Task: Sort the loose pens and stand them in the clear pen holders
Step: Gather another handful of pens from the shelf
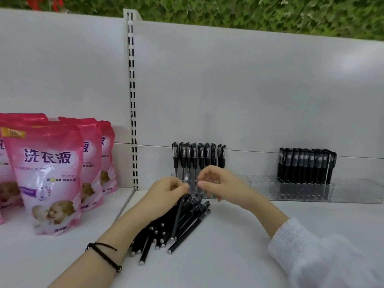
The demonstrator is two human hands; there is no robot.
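A heap of several loose black pens (176,225) lies on the white shelf, partly under my left forearm. My left hand (166,191) pinches one black pen (180,206) near its cap, its barrel slanting down over the heap. My right hand (216,182) hovers just to the right with curled fingers; whether it touches the pen's cap is unclear. Behind the hands a long clear pen holder (259,187) runs along the back panel. A row of several capped pens (197,156) stands in its left end, and a denser block of pens (307,167) stands further right.
Pink pouches of laundry liquid (47,175) stand at the left of the shelf. A slotted upright (133,100) divides the white back panel. The white shelf surface (228,246) lies in front, with my white fuzzy sleeve (324,256) at the lower right.
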